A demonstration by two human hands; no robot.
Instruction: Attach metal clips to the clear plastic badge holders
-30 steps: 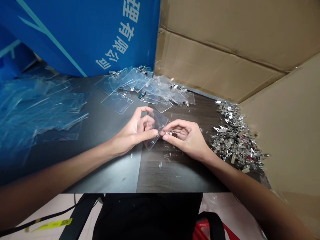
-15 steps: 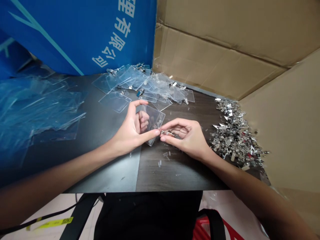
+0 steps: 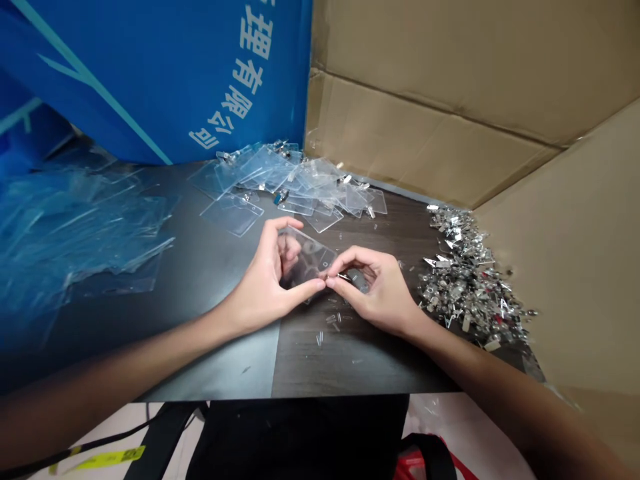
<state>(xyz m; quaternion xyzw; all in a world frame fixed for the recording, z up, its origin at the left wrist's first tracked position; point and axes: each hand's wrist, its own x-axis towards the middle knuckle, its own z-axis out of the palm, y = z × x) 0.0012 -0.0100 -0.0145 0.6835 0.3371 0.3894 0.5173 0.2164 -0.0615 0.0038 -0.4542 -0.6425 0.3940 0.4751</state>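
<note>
My left hand (image 3: pixel 267 273) pinches a clear badge holder (image 3: pixel 307 257); my right hand (image 3: pixel 375 287) pinches a metal clip (image 3: pixel 343 275) at its edge, more clips (image 3: pixel 465 280) heaped at three o'clock.

Blue board (image 3: pixel 150 80), upper left: white Chinese lettering (image 3: pixel 237 83) set sideways, running slantwise from the top of the view down toward the left, reads 理有限公司, the "Co., Ltd." ending of a company name. Above 理, a further white character is cut off by the frame's top edge, unreadable. Yellow strap (image 3: pixel 110 457), bottom left: small dark print (image 3: pixel 134 453) near one end, too small and blurred to read.
</note>
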